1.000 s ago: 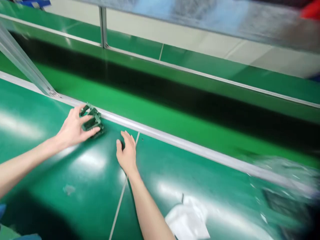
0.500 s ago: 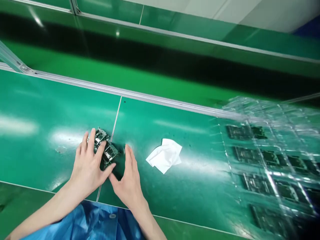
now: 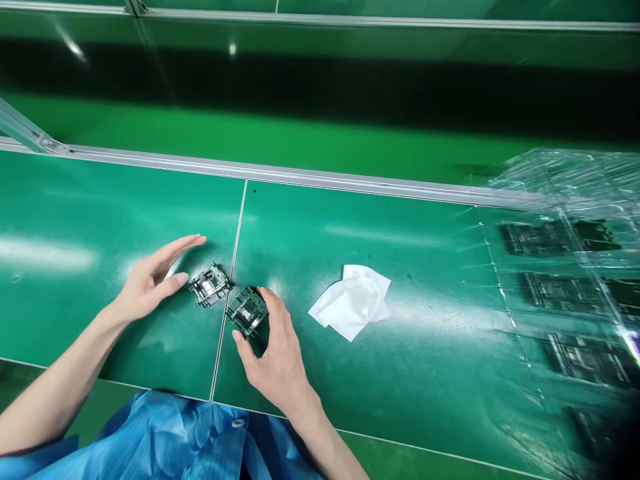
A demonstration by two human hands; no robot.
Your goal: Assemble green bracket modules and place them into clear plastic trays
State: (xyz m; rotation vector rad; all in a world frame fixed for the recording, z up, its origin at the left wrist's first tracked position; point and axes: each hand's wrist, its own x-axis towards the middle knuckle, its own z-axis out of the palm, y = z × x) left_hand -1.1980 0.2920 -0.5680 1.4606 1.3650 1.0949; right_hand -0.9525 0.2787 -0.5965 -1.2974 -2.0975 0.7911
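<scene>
Two small green circuit boards lie close together on the green table, either side of the seam. My left hand (image 3: 146,285) is open beside the left circuit board (image 3: 210,285), its fingers stretched out and its thumb tip close to the board's left edge. Whether the thumb touches it I cannot tell. With thumb and fingers on opposite edges, my right hand (image 3: 280,360) grips the right circuit board (image 3: 247,311), which looks slightly tilted. To the right of that hand lies a crumpled white cloth (image 3: 353,303).
Clear plastic trays (image 3: 575,170) at the right hold several circuit boards (image 3: 560,290) in rows, blurred here. A metal rail (image 3: 320,180) runs along the table's far edge, with a slanted metal post (image 3: 25,127) at the left.
My left hand has moved off the boards to the left and opened. My right hand has come to grip the right board, and the boards now sit slightly apart. The view has shifted.
</scene>
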